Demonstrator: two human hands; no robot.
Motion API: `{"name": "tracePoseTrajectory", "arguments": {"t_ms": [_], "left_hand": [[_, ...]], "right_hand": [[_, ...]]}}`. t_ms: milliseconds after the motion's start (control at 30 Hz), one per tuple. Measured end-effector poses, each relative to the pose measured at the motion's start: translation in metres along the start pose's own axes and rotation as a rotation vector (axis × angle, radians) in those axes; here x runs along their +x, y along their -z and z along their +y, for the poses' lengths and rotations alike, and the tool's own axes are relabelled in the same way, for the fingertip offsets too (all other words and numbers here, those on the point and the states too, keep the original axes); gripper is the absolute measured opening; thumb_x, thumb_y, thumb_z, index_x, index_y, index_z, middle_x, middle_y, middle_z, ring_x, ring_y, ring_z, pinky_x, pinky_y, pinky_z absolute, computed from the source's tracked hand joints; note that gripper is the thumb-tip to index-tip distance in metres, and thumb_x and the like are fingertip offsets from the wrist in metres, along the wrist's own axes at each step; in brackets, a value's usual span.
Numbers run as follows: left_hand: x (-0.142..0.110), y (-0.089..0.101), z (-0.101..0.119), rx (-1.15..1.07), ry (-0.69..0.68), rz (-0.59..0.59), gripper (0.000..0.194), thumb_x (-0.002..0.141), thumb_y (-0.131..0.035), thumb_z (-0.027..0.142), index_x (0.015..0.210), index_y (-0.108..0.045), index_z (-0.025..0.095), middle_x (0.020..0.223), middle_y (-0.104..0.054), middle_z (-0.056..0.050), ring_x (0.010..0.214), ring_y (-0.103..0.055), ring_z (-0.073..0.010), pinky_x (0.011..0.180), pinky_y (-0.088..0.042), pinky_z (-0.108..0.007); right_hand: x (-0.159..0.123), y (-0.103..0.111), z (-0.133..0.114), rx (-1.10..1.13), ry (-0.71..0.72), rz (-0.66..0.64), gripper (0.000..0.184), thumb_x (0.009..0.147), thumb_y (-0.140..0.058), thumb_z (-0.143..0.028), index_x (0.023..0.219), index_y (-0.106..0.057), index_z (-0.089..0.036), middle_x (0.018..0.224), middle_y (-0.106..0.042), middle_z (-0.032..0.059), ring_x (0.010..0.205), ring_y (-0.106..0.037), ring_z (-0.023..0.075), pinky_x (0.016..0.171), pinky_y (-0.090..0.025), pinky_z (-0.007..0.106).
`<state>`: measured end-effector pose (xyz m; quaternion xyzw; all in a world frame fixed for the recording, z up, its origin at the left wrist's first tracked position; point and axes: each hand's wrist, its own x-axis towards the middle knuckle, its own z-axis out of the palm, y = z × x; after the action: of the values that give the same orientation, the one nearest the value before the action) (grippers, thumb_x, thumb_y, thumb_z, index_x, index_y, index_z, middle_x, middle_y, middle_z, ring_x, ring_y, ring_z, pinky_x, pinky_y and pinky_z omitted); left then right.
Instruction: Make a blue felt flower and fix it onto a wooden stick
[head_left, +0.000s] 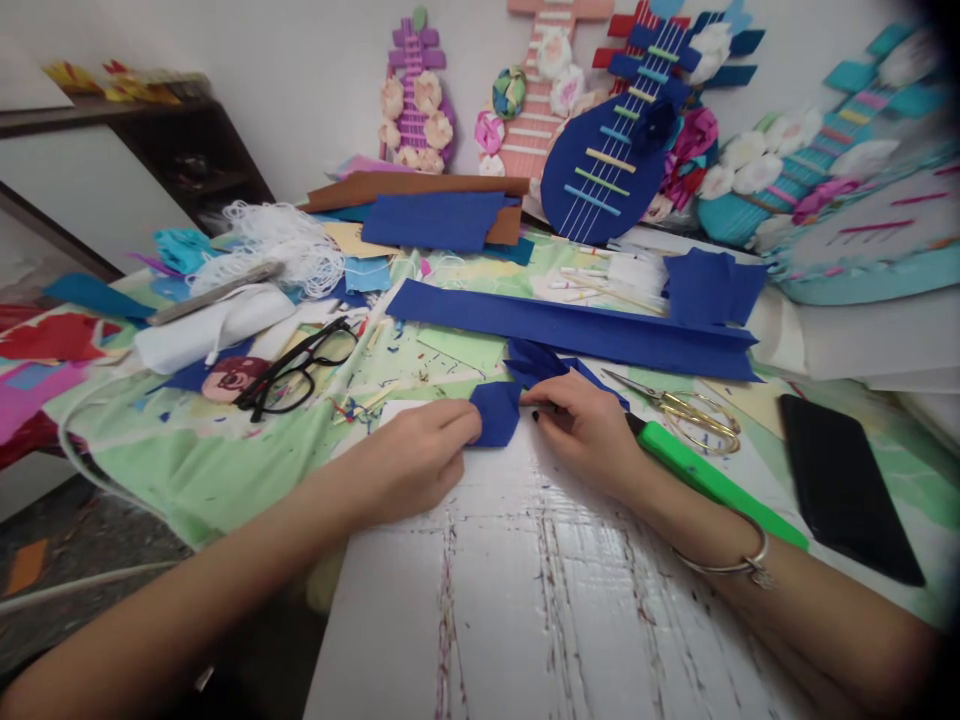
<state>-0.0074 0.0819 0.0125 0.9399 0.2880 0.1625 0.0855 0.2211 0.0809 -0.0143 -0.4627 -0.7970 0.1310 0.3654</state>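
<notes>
A small dark-blue piece (496, 414), looking like crepe paper or thin foam, is stretched between my two hands above the white board. My left hand (420, 450) pinches its left edge. At its upper right edge, my right hand (581, 425) is closed with thumb and fingertips together. Just behind the fingers lie more crumpled blue pieces (536, 362), partly hidden by the right hand. Gold-handled scissors (690, 412) rest to the right of that hand. A bright green utility knife (712, 480) lies beneath and beside my right forearm.
The cut-marked white board (495, 600) fills the front. A long blue strip (570, 325) crosses the table behind my hands. Black glasses (300, 370) and a white roll (217, 325) lie left; a black phone (847, 485) lies right. Several decorated instrument shapes (615, 150) lean against the wall.
</notes>
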Motion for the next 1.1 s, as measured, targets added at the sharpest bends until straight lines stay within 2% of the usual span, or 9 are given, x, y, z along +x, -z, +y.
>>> {"name": "tracePoseTrajectory", "arguments": {"t_ms": [133,333,467,567,700,767,867,967,1100], "left_hand": [[0.000,0.003,-0.014,-0.170,0.094,0.125,0.017,0.071,-0.045,0.003,0.078,-0.050,0.018,0.094,-0.064,-0.007,0.089,-0.061,-0.0183,0.078,-0.050,-0.033],[-0.001,0.003,-0.020,-0.491,0.196,0.173,0.014,0.069,-0.047,0.005,0.075,-0.050,0.018,0.094,-0.065,-0.007,0.092,-0.062,-0.0178,0.082,-0.051,-0.035],[0.002,0.001,-0.017,-0.778,0.283,0.209,0.010,0.071,-0.047,0.009,0.075,-0.049,0.018,0.092,-0.065,-0.007,0.092,-0.063,-0.0175,0.084,-0.053,-0.036],[0.004,0.001,-0.015,-0.889,0.302,0.211,0.008,0.073,-0.048,0.011,0.074,-0.048,0.019,0.092,-0.066,-0.008,0.090,-0.064,-0.0174,0.084,-0.053,-0.038],[0.005,0.001,-0.014,-0.908,0.280,0.173,0.008,0.076,-0.048,0.011,0.076,-0.050,0.018,0.097,-0.067,-0.009,0.093,-0.064,-0.0175,0.084,-0.053,-0.038],[0.005,0.001,-0.015,-0.887,0.253,0.190,0.007,0.078,-0.049,0.012,0.077,-0.051,0.018,0.099,-0.066,-0.010,0.097,-0.063,-0.0184,0.087,-0.052,-0.039],[0.005,0.000,-0.017,-0.793,0.220,0.243,0.007,0.079,-0.051,0.013,0.076,-0.054,0.017,0.104,-0.064,-0.011,0.104,-0.060,-0.0197,0.092,-0.049,-0.042],[0.005,0.000,-0.020,-0.682,0.227,0.265,0.006,0.078,-0.055,0.013,0.075,-0.058,0.017,0.105,-0.062,-0.009,0.103,-0.058,-0.0193,0.092,-0.047,-0.041],[0.006,-0.003,-0.023,-0.656,0.278,0.247,0.006,0.077,-0.056,0.012,0.074,-0.059,0.017,0.097,-0.060,-0.007,0.085,-0.058,-0.0158,0.073,-0.050,-0.032]], "right_hand": [[0.001,0.002,-0.003,0.068,0.041,-0.028,0.036,0.074,-0.048,-0.001,0.098,-0.065,-0.021,0.095,-0.070,0.0037,0.090,-0.061,0.0178,0.080,-0.048,0.034],[0.001,0.003,-0.011,0.150,0.208,-0.162,0.038,0.076,-0.047,-0.003,0.107,-0.063,-0.020,0.109,-0.066,0.0065,0.107,-0.057,0.0188,0.092,-0.047,0.038],[0.001,0.003,-0.014,0.109,0.242,-0.191,0.040,0.078,-0.049,-0.007,0.114,-0.059,-0.022,0.113,-0.065,0.0070,0.111,-0.056,0.0203,0.094,-0.046,0.043],[-0.001,0.002,-0.014,0.070,0.243,-0.162,0.039,0.081,-0.048,-0.008,0.116,-0.057,-0.025,0.111,-0.066,0.0055,0.108,-0.058,0.0187,0.093,-0.047,0.040],[-0.003,0.001,-0.014,0.006,0.275,-0.117,0.047,0.081,-0.044,-0.003,0.120,-0.053,-0.026,0.114,-0.065,0.0052,0.111,-0.057,0.0182,0.095,-0.046,0.039],[-0.002,0.002,-0.016,-0.051,0.290,-0.091,0.054,0.078,-0.047,-0.002,0.127,-0.047,-0.025,0.123,-0.060,0.0077,0.118,-0.051,0.0222,0.099,-0.042,0.044],[-0.001,0.005,-0.020,-0.185,0.231,0.053,0.061,0.074,-0.055,-0.006,0.131,-0.041,-0.024,0.130,-0.051,0.0117,0.121,-0.045,0.0302,0.100,-0.038,0.051],[-0.001,0.005,-0.019,-0.258,0.145,0.201,0.057,0.073,-0.061,-0.011,0.126,-0.044,-0.021,0.117,-0.051,0.0141,0.107,-0.049,0.0305,0.089,-0.044,0.048],[-0.003,0.002,-0.014,-0.284,0.126,0.210,0.038,0.077,-0.060,-0.015,0.113,-0.049,-0.020,0.092,-0.056,0.0085,0.083,-0.053,0.0221,0.070,-0.045,0.036]]}}
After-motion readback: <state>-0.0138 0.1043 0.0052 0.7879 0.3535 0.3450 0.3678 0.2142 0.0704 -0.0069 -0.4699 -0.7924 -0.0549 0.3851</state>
